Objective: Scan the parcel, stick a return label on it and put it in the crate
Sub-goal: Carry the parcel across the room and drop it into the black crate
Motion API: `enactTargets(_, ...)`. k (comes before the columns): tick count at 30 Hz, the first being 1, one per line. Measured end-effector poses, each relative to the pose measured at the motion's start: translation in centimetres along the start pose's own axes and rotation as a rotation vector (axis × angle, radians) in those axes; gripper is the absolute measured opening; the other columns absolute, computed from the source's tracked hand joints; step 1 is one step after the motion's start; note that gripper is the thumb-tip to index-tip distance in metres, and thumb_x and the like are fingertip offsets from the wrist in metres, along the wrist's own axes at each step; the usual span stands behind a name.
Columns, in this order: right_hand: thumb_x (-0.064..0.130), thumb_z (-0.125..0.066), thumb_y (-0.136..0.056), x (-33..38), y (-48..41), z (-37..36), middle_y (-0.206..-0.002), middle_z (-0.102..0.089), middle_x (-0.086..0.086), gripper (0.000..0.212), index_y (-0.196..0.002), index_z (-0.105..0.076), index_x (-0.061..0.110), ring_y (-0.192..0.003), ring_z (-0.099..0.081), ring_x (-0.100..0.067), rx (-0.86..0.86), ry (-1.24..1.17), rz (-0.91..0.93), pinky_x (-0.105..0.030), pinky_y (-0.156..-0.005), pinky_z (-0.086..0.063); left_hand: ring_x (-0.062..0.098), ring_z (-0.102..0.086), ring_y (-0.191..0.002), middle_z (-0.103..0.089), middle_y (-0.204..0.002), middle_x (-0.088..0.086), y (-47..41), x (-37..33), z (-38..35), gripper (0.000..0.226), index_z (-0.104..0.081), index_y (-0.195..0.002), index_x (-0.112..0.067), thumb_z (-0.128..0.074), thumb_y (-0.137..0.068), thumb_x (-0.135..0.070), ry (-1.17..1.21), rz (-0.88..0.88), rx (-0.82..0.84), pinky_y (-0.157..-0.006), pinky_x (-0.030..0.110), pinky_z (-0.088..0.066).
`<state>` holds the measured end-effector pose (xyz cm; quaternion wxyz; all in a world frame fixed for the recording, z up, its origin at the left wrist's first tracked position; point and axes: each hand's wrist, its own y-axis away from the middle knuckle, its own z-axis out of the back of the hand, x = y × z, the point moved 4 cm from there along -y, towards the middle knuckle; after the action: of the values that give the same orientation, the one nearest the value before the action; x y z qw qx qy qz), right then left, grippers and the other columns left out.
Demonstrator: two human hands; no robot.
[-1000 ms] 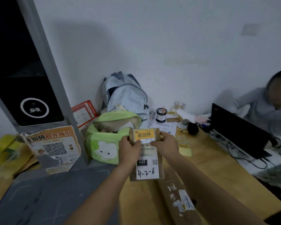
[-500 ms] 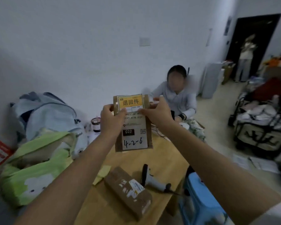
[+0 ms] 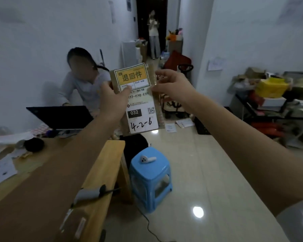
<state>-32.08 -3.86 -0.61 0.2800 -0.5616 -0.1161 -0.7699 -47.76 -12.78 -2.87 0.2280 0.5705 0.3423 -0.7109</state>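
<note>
A white-walled room with a glossy pale tiled floor point(image 3: 208, 172) stretches behind both raised hands, and a light wooden table point(image 3: 101, 170) runs below the left forearm. There is one flat brown cardboard parcel point(image 3: 160, 117), held upright in the air in front of the person, well above the table. It carries two labels: one yellow-and-white return label point(image 3: 132, 77) at the top, and one white shipping label point(image 3: 142, 116) beneath it with "032" printed and "4-2-6" handwritten.

The left hand point(image 3: 114, 100) is curled around the parcel's left edge, its thumb pressed on the lower corner of the return label. The right hand point(image 3: 171, 82) pinches the right edge near the top, fingers half bent.

Below the hands, one grey handheld barcode scanner point(image 3: 91, 193) lies on the table's near corner, its cable trailing to the floor. One blue plastic stool point(image 3: 150, 173) stands just beside the table, with one small white device point(image 3: 147, 159) on its seat. Left of the left hand, one seated person point(image 3: 80, 84) sits behind one open black laptop point(image 3: 63, 117). Beyond the hands, another person point(image 3: 154, 32) stands in the dark doorway.
</note>
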Motion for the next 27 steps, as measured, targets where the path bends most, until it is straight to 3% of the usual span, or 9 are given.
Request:
enactTargets(2,0.019,-0.071,-0.080,-2.0,0.5,3.8,-0.106,-0.069,0.000,0.054,-0.131,-0.054,0.024,-0.099,-0.068,-0.016,-0.063,-0.007,-0.032,-0.039,-0.083,-0.058,0.012,-0.068,-0.085,-0.064,-0.099,-0.004,-0.1,-0.1,-4.4,0.037,-0.047,-0.108,-0.013,-0.066,-0.081,-0.030,0.011,0.007,0.077,-0.067,0.030,-0.057)
enactTargets(4,0.016,-0.070,-0.082,-4.0,1.0,7.2,-0.105,-0.070,0.000,0.054,-0.132,-0.053,0.022,-0.096,-0.069,-0.015,-0.109,-0.022,-0.066,-0.033,-0.075,-0.058,0.016,-0.070,-0.088,-0.066,-0.106,0.000,0.2,0.0,-8.6,0.037,-0.048,-0.108,-0.014,-0.066,-0.080,-0.030,0.018,0.026,0.139,-0.072,0.036,-0.059)
enactTargets(8,0.016,-0.070,-0.082,-7.5,1.8,14.0,-0.111,-0.069,-0.004,0.054,-0.133,-0.053,0.022,-0.102,-0.068,-0.020,-0.183,-0.017,-0.129,-0.042,-0.085,-0.058,0.012,-0.067,-0.085,-0.061,-0.101,-0.003,1.3,0.0,-17.0,0.028,-0.041,-0.098,-0.023,-0.065,-0.084,-0.026,0.028,0.051,0.221,-0.070,0.032,-0.058)
enactTargets(11,0.014,-0.069,-0.083,-9.5,2.4,18.6,-0.107,-0.069,-0.002,0.055,-0.135,-0.051,0.020,-0.098,-0.070,-0.018,-0.220,-0.028,-0.153,-0.043,-0.086,-0.058,0.004,-0.064,-0.077,-0.057,-0.091,-0.011,2.4,-0.5,-22.7,0.029,-0.039,-0.103,-0.020,-0.063,-0.086,-0.023,0.043,0.059,0.280,-0.060,0.022,-0.052)
enactTargets(15,0.015,-0.068,-0.084,-11.8,3.5,24.4,-0.113,-0.069,-0.004,0.055,-0.135,-0.051,0.022,-0.102,-0.068,-0.020,-0.291,-0.020,-0.183,-0.046,-0.090,-0.055,0.005,-0.065,-0.078,-0.060,-0.093,-0.010,3.8,-1.6,-29.2,0.033,-0.042,-0.112,-0.018,-0.063,-0.086,-0.020,0.081,0.058,0.355,-0.061,0.023,-0.054)
enactTargets(19,0.013,-0.066,-0.086,-12.7,4.9,29.2,-0.102,-0.068,0.004,0.053,-0.135,-0.050,0.022,-0.093,-0.066,-0.011,-0.350,-0.024,-0.192,-0.035,-0.081,-0.057,0.006,-0.066,-0.078,-0.060,-0.091,-0.012,5.3,-2.9,-34.2,0.032,-0.041,-0.109,-0.021,-0.063,-0.086,-0.020,0.111,0.047,0.434,-0.060,0.024,-0.053)
enactTargets(21,0.010,-0.064,-0.087,-13.0,5.2,31.1,-0.094,-0.066,0.009,0.052,-0.136,-0.049,0.021,-0.080,-0.065,-0.002,-0.378,-0.034,-0.191,-0.023,-0.064,-0.055,0.009,-0.066,-0.081,-0.059,-0.092,-0.012,5.7,-3.4,-36.1,0.033,-0.041,-0.109,-0.023,-0.063,-0.086,-0.022,0.116,0.035,0.464,-0.064,0.028,-0.055)
enactTargets(23,0.008,-0.062,-0.088,-13.4,5.2,32.7,-0.092,-0.066,0.009,0.052,-0.137,-0.049,0.020,-0.075,-0.064,0.000,-0.409,-0.038,-0.190,-0.018,-0.057,-0.051,0.014,-0.067,-0.089,-0.061,-0.100,-0.009,5.8,-3.8,-37.7,0.035,-0.043,-0.113,-0.024,-0.064,-0.085,-0.023,0.113,0.023,0.486,-0.073,0.034,-0.057)
enactTargets(27,0.005,-0.062,-0.087,-14.3,4.5,35.4,-0.098,-0.067,0.004,0.056,-0.139,-0.046,0.018,-0.085,-0.065,-0.008,-0.474,-0.052,-0.172,-0.029,-0.071,-0.055,0.019,-0.068,-0.094,-0.063,-0.110,-0.002,4.8,-5.1,-41.2,0.033,-0.043,-0.107,-0.026,-0.064,-0.083,-0.023,0.105,-0.017,0.512,-0.080,0.039,-0.058)
